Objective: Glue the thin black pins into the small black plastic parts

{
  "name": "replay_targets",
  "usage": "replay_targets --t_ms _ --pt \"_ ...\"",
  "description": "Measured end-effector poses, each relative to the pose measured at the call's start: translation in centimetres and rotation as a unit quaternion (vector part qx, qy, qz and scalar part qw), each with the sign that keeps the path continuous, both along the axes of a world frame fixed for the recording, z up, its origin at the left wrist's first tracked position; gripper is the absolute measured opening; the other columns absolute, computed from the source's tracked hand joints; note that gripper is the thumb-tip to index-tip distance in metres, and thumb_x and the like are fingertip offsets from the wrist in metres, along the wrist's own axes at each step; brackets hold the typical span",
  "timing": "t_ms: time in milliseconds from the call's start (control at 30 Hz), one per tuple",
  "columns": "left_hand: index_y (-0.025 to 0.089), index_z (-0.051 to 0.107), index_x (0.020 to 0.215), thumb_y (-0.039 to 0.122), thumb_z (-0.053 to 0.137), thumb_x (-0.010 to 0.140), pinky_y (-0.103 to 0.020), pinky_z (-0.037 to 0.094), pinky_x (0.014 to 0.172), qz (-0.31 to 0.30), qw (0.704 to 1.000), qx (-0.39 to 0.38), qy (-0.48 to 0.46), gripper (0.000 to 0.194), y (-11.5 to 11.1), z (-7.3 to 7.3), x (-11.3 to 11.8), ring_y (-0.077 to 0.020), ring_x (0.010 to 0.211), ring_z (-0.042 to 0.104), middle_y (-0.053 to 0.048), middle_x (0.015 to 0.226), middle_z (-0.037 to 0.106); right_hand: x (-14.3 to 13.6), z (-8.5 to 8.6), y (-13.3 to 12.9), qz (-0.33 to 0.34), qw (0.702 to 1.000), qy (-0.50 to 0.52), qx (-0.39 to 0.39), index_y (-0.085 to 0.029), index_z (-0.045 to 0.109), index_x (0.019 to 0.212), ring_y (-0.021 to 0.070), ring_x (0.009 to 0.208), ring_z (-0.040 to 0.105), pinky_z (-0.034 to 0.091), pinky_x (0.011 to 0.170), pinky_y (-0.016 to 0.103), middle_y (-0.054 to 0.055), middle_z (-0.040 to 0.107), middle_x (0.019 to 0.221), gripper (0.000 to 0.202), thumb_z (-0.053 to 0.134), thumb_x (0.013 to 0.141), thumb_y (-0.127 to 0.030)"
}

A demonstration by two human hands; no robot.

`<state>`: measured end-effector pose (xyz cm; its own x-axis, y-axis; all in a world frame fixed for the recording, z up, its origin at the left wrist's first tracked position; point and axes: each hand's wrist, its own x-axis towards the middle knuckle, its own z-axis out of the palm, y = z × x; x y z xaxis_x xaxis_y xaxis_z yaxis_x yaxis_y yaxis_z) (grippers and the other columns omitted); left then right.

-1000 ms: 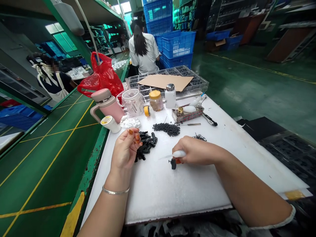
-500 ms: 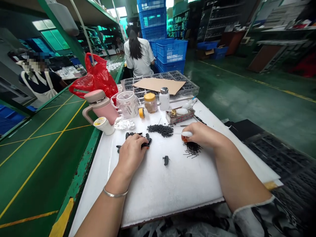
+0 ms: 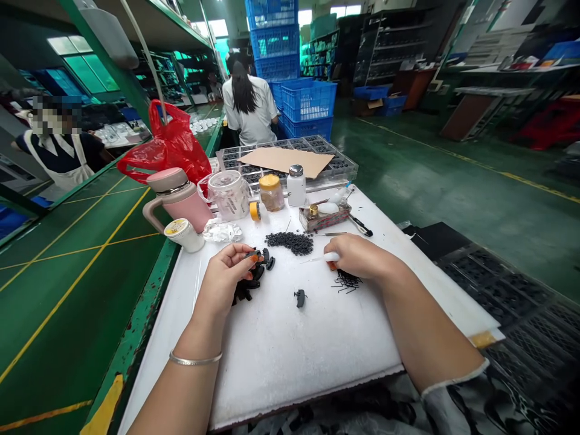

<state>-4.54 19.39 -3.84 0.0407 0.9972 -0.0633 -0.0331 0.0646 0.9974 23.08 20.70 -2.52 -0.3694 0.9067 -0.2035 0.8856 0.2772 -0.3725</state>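
My left hand (image 3: pixel 220 275) is closed, pinching a small dark plastic part (image 3: pixel 256 254) between thumb and fingertips. Below and beside it lie several more black plastic parts (image 3: pixel 244 293). My right hand (image 3: pixel 356 255) grips a small white squeeze bottle (image 3: pixel 330 257), whose thin needle tip points left. Just under that hand is a bundle of thin black rods (image 3: pixel 347 281). A pile of tiny black pieces (image 3: pixel 290 243) sits between the hands. Nearer to me, one dark grey part (image 3: pixel 299 298) stands alone on the white board (image 3: pixel 281 362).
Along the far side stand a pink mug (image 3: pixel 181 202), a plastic tub (image 3: pixel 229 194), a yellow-lidded jar (image 3: pixel 270 192), a white bottle (image 3: pixel 296 186) and a small box (image 3: pixel 324 216). A utility knife (image 3: pixel 362 226) lies right. Two people (image 3: pixel 249 112) are beyond.
My left hand has lifted off the black parts and turned, now with one part in its fingertips. My right hand still holds the squeeze bottle, little moved. The view has shifted slightly.
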Motion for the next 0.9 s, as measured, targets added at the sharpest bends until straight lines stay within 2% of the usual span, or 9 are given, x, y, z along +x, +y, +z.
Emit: replay_targets --t_ms 200,300,500,667,800,900 --pt "0.016 0.05 0.081 0.017 0.074 0.067 -0.013 0.044 0.048 -0.045 0.991 -0.054 -0.116 0.027 -0.76 0.34 0.54 -0.0091 0.062 0.059 -0.007 0.083 0.07 0.24 0.39 -0.16 -0.006 1.0 0.009 0.02 -0.018 0.065 0.072 0.0169 0.074 0.056 0.032 0.06 0.024 0.005 0.065 0.076 0.019 0.052 0.067 -0.006" --pt "0.014 0.053 0.081 0.014 0.075 0.068 -0.012 0.047 0.05 -0.063 0.984 -0.081 -0.143 0.025 -0.87 0.34 0.6 -0.008 0.063 0.06 -0.009 0.086 0.07 0.1 0.46 -0.24 -0.008 1.0 0.014 0.011 -0.018 0.066 0.073 0.0169 0.073 0.055 0.032 0.059 0.024 0.004 0.065 0.076 0.016 0.053 0.069 -0.01" --pt "0.013 0.059 0.088 0.012 0.075 0.07 -0.013 0.052 0.055 -0.064 0.969 -0.105 -0.215 0.024 -0.79 0.28 0.23 -0.0095 0.068 0.064 -0.011 0.092 0.071 -0.15 -0.03 -0.26 -0.005 1.0 -0.013 -0.018 -0.018 0.069 0.065 0.0162 0.067 0.053 0.028 0.054 0.025 0.005 0.062 0.069 0.012 0.06 0.062 -0.011" --pt "0.016 0.064 0.102 0.011 0.075 0.069 -0.013 0.053 0.055 -0.043 0.969 -0.106 -0.22 0.036 -0.78 0.23 0.15 -0.011 0.071 0.066 -0.008 0.093 0.071 0.26 0.03 -0.2 0.009 1.0 0.028 -0.005 -0.017 0.067 0.068 0.0162 0.071 0.054 0.031 0.058 0.024 0.005 0.064 0.075 0.012 0.058 0.067 -0.011" --pt "0.015 0.067 0.1 0.011 0.076 0.069 -0.012 0.052 0.055 -0.055 0.968 -0.114 -0.217 0.032 -0.93 0.22 0.4 -0.0101 0.072 0.066 -0.007 0.092 0.071 0.62 0.14 -0.08 0.001 0.998 0.068 0.008 -0.018 0.064 0.071 0.0157 0.07 0.055 0.033 0.059 0.022 0.003 0.063 0.072 0.014 0.053 0.072 -0.011" --pt "0.015 0.068 0.098 0.011 0.076 0.069 -0.012 0.052 0.056 -0.07 0.968 -0.113 -0.212 0.03 -1.05 0.19 0.6 -0.0105 0.073 0.065 -0.008 0.091 0.071 0.66 0.06 0.01 -0.009 0.998 0.062 0.012 -0.018 0.065 0.074 0.0164 0.072 0.055 0.033 0.06 0.022 0.002 0.064 0.073 0.016 0.052 0.07 -0.008"
